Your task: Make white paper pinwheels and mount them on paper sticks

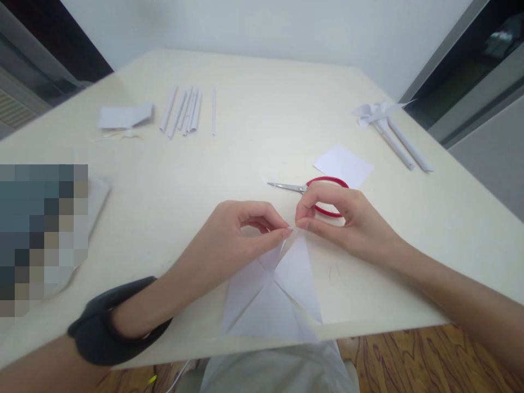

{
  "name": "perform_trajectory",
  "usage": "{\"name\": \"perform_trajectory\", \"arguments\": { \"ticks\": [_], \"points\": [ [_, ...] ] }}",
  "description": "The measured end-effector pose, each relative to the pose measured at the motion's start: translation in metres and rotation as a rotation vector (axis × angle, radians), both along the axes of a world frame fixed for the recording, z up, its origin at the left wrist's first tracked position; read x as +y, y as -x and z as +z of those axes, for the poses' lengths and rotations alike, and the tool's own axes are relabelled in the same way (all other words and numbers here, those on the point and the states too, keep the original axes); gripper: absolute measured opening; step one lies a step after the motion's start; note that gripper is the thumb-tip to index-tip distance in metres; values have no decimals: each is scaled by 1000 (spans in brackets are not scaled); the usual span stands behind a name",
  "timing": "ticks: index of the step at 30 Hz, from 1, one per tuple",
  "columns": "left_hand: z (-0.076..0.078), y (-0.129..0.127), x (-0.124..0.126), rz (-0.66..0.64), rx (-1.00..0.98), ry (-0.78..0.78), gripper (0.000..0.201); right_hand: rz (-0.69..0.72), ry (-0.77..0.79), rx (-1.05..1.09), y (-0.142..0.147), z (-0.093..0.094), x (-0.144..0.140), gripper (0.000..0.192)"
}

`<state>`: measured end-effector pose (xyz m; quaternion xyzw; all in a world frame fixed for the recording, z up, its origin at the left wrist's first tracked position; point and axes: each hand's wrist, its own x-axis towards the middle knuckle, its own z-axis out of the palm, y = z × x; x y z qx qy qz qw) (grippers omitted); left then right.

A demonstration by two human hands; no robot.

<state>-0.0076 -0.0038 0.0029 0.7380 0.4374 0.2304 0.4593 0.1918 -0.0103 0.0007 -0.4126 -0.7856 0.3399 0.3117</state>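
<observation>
A white square paper sheet (270, 305), slit inward from its corners toward the middle, lies at the table's front edge. My left hand (229, 234) pinches one of its far flaps between thumb and fingertips. Close beside it, my right hand (347, 218) has thumb and index finger pressed together at the neighbouring tip of the same sheet. Part of the paper is hidden under my left hand. Scissors (303, 188) with red handles lie just beyond, the right hand partly covering the handles.
A smaller white paper piece (344, 165) lies behind the scissors. Several rolled paper tubes (184, 112) and folded paper (123, 117) are at the back left. A paper pinwheel (374, 113) with two paper tubes (399, 144) sits back right. A blurred-out object (41, 234) is at left.
</observation>
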Motion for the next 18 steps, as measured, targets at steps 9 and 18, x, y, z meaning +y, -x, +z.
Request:
{"name": "perform_trajectory", "arguments": {
  "ticks": [9, 18],
  "points": [
    [3, 3, 0, 125, -98, 5, 10, 129, -5, -69, -8, 6, 3, 7],
    [1, 5, 6, 253, -194, 81, 14, 262, -274, -174, -16, 16, 3, 19]
  ]
}}
